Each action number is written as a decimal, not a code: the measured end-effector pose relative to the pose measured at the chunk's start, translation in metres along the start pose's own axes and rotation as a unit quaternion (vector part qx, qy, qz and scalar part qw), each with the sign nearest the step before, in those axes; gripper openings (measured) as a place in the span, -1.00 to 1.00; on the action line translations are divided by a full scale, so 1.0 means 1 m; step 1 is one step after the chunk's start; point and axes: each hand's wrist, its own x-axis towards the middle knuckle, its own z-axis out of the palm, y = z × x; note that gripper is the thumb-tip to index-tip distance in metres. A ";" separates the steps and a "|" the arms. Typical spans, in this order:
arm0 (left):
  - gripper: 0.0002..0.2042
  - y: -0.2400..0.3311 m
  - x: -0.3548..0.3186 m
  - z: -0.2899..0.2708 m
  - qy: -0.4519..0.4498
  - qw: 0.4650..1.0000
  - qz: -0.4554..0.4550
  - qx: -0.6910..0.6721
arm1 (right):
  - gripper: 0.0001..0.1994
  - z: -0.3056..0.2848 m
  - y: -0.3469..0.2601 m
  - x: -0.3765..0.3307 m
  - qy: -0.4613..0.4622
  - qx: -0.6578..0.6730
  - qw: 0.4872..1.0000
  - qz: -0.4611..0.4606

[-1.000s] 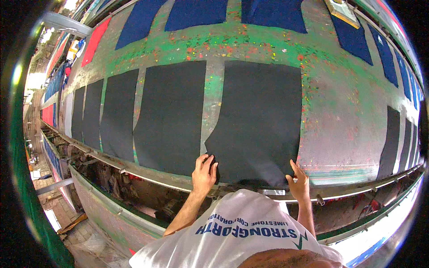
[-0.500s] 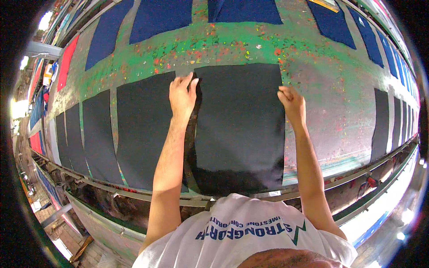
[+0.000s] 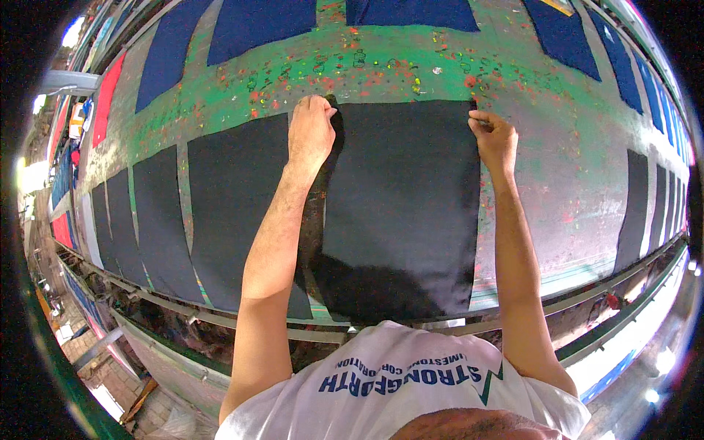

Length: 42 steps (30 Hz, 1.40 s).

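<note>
A black fabric panel (image 3: 400, 191) lies in front of me on the long table, its near part dark with shadow and hanging close to my shirt. At its far left corner, my left hand (image 3: 312, 132) is closed, thumb and fingers pinching the cloth edge. My right hand (image 3: 493, 138) pinches the far right corner between thumb and fingertips. The left edge of this panel looks slightly raised and folded. Another black panel (image 3: 238, 198) lies flat to the left, partly under my left forearm, with a narrow gap between the two.
More black panels (image 3: 158, 213) line the table's near side at left, and others (image 3: 632, 209) at far right. Navy panels (image 3: 264, 29) lie along the far side. Paint-spotted green tabletop (image 3: 367, 73) shows between the rows. A metal rail (image 3: 565, 301) runs along the near edge.
Both hands have moved farther from me, up to the panel's far corners. My left fingers have closed together at the corner. The panel's right edge has shifted slightly right in the view.
</note>
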 end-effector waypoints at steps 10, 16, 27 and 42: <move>-0.71 0.026 -0.006 -0.004 0.099 0.989 0.084 0.075 | -0.69 0.009 -0.018 -0.017 0.077 -0.180 0.954 -0.227; -0.50 0.078 -0.056 0.024 -0.043 0.983 0.176 0.009 | -0.46 0.068 -0.059 -0.110 -0.074 -0.198 0.917 -0.338; -0.27 0.098 -0.078 0.041 -0.025 0.991 0.059 0.120 | -0.23 0.071 -0.025 -0.049 0.036 -0.303 0.943 -0.134; -0.16 0.084 -0.307 -0.061 -0.127 0.984 0.080 0.095 | -0.28 -0.019 0.000 -0.243 -0.129 -0.284 0.886 -0.344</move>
